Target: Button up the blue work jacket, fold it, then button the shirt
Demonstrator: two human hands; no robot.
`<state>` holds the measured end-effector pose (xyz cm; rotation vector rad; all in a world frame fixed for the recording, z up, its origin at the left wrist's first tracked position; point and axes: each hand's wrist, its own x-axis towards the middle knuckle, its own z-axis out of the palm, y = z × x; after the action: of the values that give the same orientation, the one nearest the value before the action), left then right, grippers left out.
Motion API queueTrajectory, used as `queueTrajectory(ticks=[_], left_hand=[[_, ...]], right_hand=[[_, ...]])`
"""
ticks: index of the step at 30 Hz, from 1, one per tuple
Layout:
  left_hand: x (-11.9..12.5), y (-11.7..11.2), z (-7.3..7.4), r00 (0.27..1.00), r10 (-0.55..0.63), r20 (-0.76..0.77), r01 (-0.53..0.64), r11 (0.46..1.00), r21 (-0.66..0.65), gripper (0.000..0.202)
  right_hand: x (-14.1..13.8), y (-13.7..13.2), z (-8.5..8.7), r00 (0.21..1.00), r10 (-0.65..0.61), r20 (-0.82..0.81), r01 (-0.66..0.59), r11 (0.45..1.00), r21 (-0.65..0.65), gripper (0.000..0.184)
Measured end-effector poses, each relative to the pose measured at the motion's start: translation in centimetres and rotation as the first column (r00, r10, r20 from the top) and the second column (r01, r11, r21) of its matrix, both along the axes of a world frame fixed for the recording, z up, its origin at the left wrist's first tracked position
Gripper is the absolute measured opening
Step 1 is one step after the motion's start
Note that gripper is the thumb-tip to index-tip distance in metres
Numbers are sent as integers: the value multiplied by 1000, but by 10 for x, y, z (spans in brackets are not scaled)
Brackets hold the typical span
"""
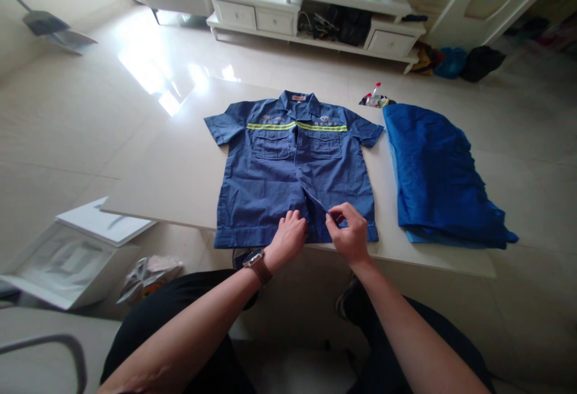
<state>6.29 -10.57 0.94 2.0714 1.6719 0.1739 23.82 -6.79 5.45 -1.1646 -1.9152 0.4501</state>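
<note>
A blue short-sleeved work shirt [264,186] lies spread face up on a pale table, collar pointing away from me. Yellow reflective stripes cross its chest above two flap pockets. My right hand [349,234] pinches the edge of one front panel near the hem and lifts it a little, so the front gapes open below the chest. Close beside it, my left hand [291,234], with a watch [258,261] on the wrist, has its fingers curled down on the other front panel by the hem. Its fingertips are partly hidden.
Folded bright blue cloth [439,171] lies on the table [166,171] to the right of the shirt. Bottles with red caps [374,96] stand beyond the table's far edge. A white box [85,255] and a plastic bag [151,273] sit at the lower left.
</note>
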Motion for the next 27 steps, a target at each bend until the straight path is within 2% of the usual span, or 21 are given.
queueTrajectory(ticks=[4,13,19,27], left_hand=[[-1,2,2,1000,-9,28,8,999,33,8],[-7,8,23,949,83,306,-112,991,78,11],[-9,10,20,902,117,415,-178,978,111,8],[-11,12,21,893,120,433,-173,981,86,11]], right_hand=[[-3,-1,-5,998,57,30,-57,998,-17,14],[-7,1,-12,999,44,23,-41,993,-110,11],[-12,0,-15,998,65,-10,-66,980,-188,9],[-11,2,-16,997,41,-60,-58,950,-306,9]])
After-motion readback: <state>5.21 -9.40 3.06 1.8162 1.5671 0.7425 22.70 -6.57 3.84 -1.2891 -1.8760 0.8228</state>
